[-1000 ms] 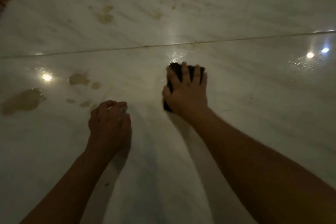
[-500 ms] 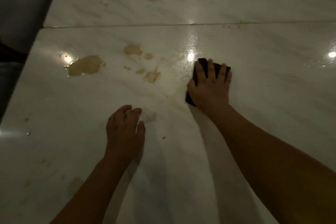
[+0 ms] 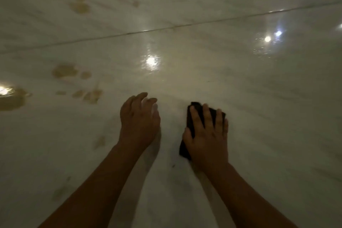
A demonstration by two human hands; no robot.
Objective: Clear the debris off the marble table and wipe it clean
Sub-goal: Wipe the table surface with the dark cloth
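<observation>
The right hand (image 3: 207,138) is coming back toward the person now. Half a second ago it was working up close to the seam (image 3: 185,26), right by the bright glare spot (image 3: 151,61), and now it is sitting well back from that seam with the glare left behind. The dark cloth (image 3: 192,116) is travelling with it, lying flat on the marble tabletop (image 3: 277,107) on the near side of the seam. The right hand is pressing down on it with straight, spread fingers, not clutching it, and the cloth's corners are peeking out past the fingertips and beside the thumb. The left hand (image 3: 138,122) is now sitting much closer to the right one, about level with it and just as far from the seam. Its fingers are lying loose and slightly bent on the tabletop, holding nothing, and a strip of bare marble is showing between it and the cloth. Brown stains (image 3: 64,71) are showing on both sides of the seam, the near ones out beyond the left hand, and the picture is blurring with the motion
</observation>
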